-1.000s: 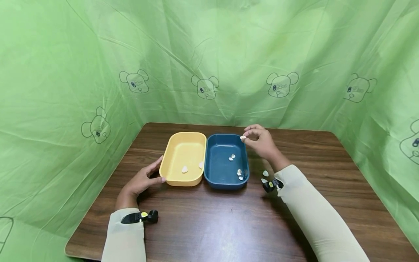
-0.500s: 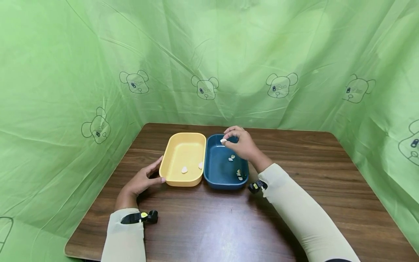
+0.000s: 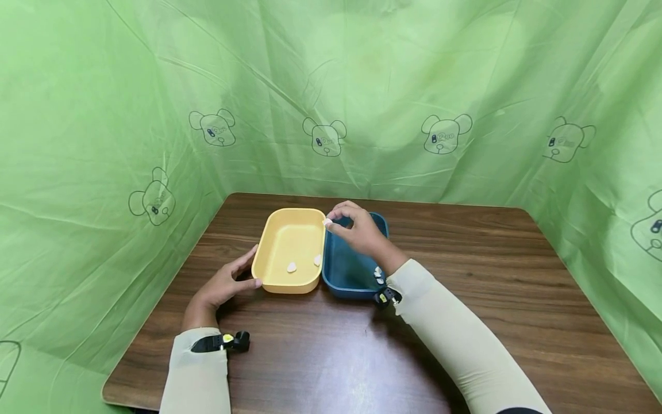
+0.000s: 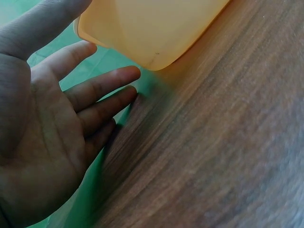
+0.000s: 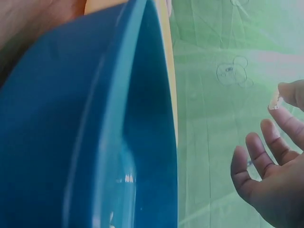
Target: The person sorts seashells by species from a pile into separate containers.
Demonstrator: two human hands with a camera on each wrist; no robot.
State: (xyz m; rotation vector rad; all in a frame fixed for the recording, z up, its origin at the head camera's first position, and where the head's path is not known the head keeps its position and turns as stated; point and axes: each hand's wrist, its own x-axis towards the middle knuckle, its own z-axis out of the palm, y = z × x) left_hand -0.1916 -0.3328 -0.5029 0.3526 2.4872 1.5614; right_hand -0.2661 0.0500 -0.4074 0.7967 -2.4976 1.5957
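Between thumb and index finger, my right hand (image 3: pixel 360 233) pinches a small whitish seashell (image 5: pixel 274 99). It is over the blue tray (image 3: pixel 343 284), with the seashell at the line where the two trays meet. My left hand (image 3: pixel 224 286) rests at the left side of the yellow tray (image 3: pixel 287 288), thumb at its near corner. In the left wrist view its fingers are fairly straight. Two pale seashells lie in the yellow tray, one near the middle (image 3: pixel 292 268), one by the right wall (image 3: pixel 317 261). Other seashells (image 3: pixel 378 276) show in the blue tray's near right corner; my right hand and forearm hide part of that tray.
Both trays stand side by side on a brown wooden table (image 3: pixel 491 259). A green curtain (image 3: pixel 383 86) with bear-face drawings surrounds the table at the back and sides. My right sleeve (image 3: pixel 465 339) crosses the table's right front part.
My right hand has moved left with the seashell, from the blue tray's far right corner to its left rim. My left hand and both trays have stayed in place.
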